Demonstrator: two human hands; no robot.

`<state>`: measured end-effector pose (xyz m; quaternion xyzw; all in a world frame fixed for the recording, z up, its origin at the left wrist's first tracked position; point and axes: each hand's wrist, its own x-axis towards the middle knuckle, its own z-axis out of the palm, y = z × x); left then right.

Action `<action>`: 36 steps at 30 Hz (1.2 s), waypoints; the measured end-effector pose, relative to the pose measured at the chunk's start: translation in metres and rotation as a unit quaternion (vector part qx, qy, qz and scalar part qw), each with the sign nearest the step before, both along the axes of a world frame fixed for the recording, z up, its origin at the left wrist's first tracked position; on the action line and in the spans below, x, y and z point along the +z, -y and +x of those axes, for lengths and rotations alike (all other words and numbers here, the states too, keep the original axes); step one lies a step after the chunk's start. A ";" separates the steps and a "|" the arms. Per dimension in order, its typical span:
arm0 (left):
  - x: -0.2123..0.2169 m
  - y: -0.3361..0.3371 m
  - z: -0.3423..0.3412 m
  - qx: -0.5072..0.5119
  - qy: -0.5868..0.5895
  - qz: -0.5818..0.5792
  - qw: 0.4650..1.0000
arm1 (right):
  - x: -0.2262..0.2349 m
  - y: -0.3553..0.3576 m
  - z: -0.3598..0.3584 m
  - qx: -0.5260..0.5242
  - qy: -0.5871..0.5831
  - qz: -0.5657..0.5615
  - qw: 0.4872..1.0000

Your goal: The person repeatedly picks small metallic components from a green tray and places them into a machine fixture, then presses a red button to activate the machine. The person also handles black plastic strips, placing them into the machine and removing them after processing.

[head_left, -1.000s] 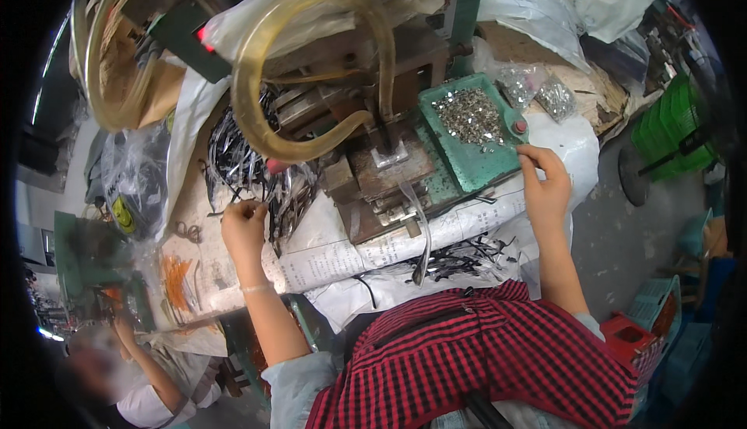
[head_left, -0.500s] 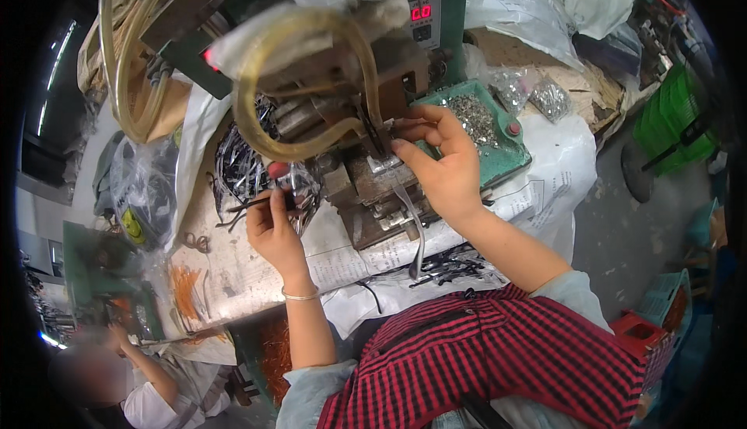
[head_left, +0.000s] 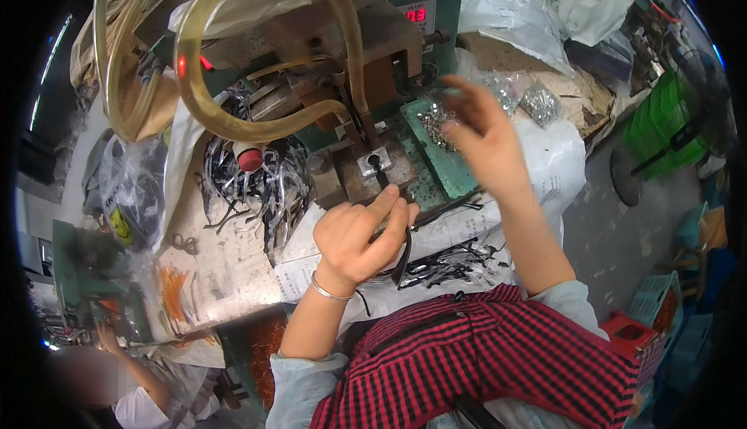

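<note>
Closed in a pinch, my left hand (head_left: 354, 236) holds a thin black strap (head_left: 381, 175) just in front of the press. The strap's far end rests at a small metal die plate (head_left: 377, 162) under the press head, and its tail hangs below my fingers. My right hand (head_left: 498, 149) is over the green tray (head_left: 461, 182) of small shiny metal pieces (head_left: 438, 124). Its fingers are smeared by motion, so whether they hold a piece does not show.
A thick yellowish hose (head_left: 191, 79) loops in front of the press. Left of the die stand a red button (head_left: 249, 158) and a heap of black straps (head_left: 272, 180). More straps (head_left: 455, 264) lie at the near edge. A person (head_left: 144, 398) sits at the lower left.
My left hand has moved right, from beside the red button to the front of the die, with a black strap. My right hand has left the die and moved right over the tray.
</note>
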<state>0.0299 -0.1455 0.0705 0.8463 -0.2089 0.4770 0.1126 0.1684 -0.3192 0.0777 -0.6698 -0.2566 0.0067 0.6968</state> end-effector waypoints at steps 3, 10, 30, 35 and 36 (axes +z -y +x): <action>-0.002 0.003 0.008 -0.024 0.001 -0.003 1.000 | -0.064 0.043 0.044 -0.166 0.003 -0.016 0.986; -0.007 -0.001 0.008 -0.016 -0.006 -0.006 1.000 | -0.082 0.073 0.012 -0.190 0.104 -0.375 0.901; -0.024 -0.238 -0.065 0.542 -0.172 -0.226 0.791 | -0.080 0.029 0.016 -0.191 0.129 -0.254 0.939; -0.136 -0.322 -0.059 0.534 -0.209 -0.336 0.747 | -0.094 0.039 0.014 -0.208 0.044 -0.261 0.942; -0.145 -0.314 -0.054 0.507 -0.186 -0.329 0.775 | -0.092 0.049 0.005 -0.224 0.040 -0.265 0.937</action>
